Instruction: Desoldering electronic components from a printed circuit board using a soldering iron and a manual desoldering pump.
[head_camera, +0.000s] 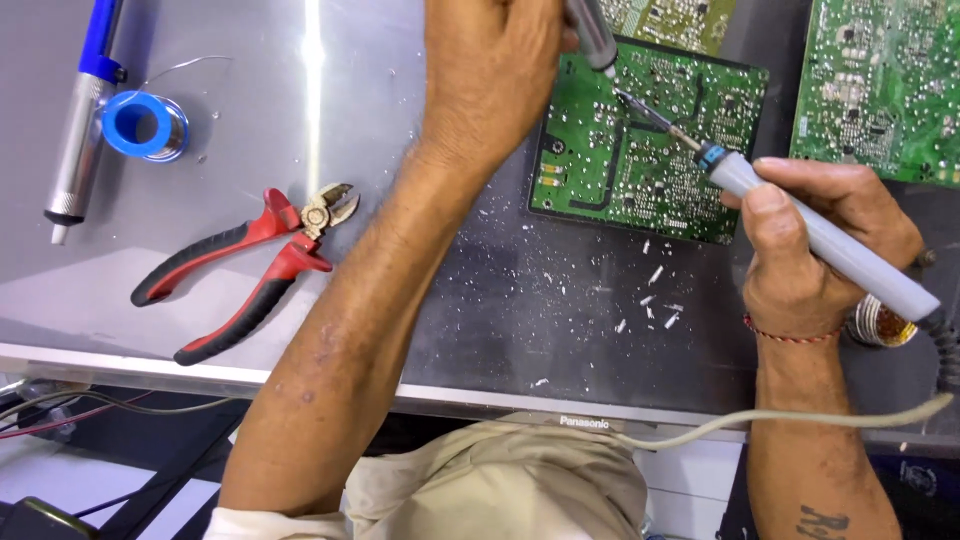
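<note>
A green circuit board (620, 170) lies solder side up on a dark work surface. My right hand (815, 250) grips a grey soldering iron (830, 245) whose tip rests on the board near its top middle. My left hand (490, 70) holds a grey desoldering pump (592, 35) upright, its nozzle just above the same spot. The two tool tips almost meet on the board.
Red-handled cutters (245, 270), a blue solder spool (145, 125) and a second blue and silver pump (85, 110) lie at the left on the shiny surface. Two more green boards (880, 80) sit at the top right. The iron's cord (780, 415) runs along the front edge.
</note>
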